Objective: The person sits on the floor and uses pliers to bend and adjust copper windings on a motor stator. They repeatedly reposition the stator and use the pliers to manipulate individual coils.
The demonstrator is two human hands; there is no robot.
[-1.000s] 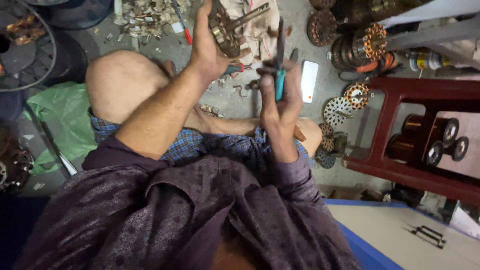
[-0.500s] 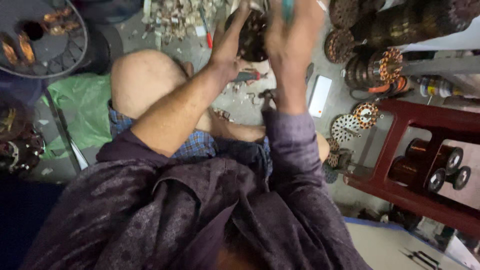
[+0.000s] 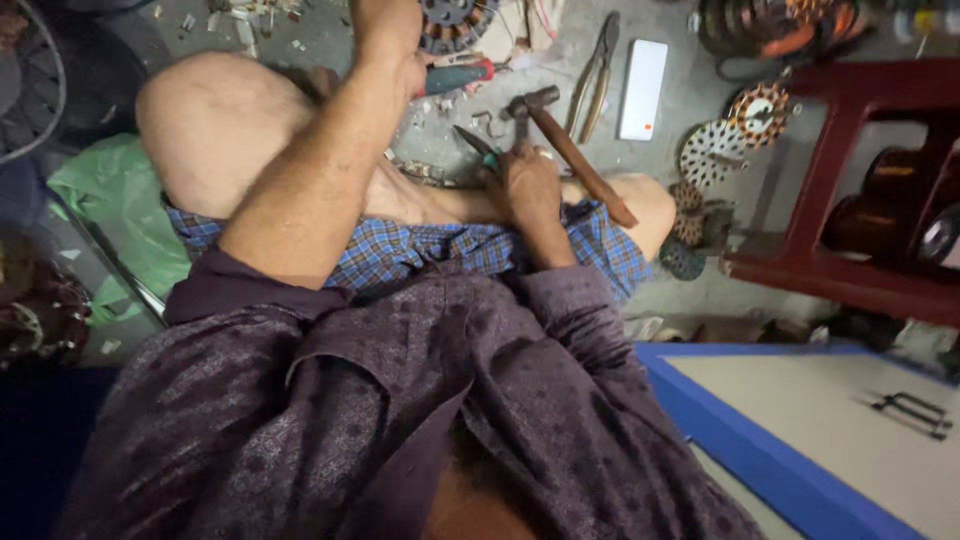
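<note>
- head view, the only one we have, looks straight down on our lap as we sit on a grey floor, bare knees apart, checked shorts and a dark purple patterned shirt filling the lower half.
- our left hand reaches up to 12 o'clock, fingers curled over the edge of a round motor stator with dark slotted teeth; the top of the frame cuts off both, so we cannot tell how firmly it is gripped.
- just at 3 o'clock of that wrist lies a screwdriver with a teal and red handle, flat on the floor.
- our right hand sits near the centre, just above the right thigh, fingers closed round a slim teal-handled tool whose dark pointed tip sticks out toward 10 o'clock.
- a hammer with a reddish wooden handle lies aslant, its steel head at 12 o'clock of the right hand, its handle running down toward 4 o'clock past the knuckles; we cannot tell whether the hand touches it.
- at 1 o'clock of the hammer rest a pair of pliers and a white flat rectangular object, side by side.
- further toward 3 o'clock, several wound stator discs lie beside a dark red wooden stand that holds copper wire spools.
- at 9 o'clock a green plastic bag lies crumpled beside our left knee.
- at 5 o'clock a blue-edged pale board carries a small black metal part.
</note>
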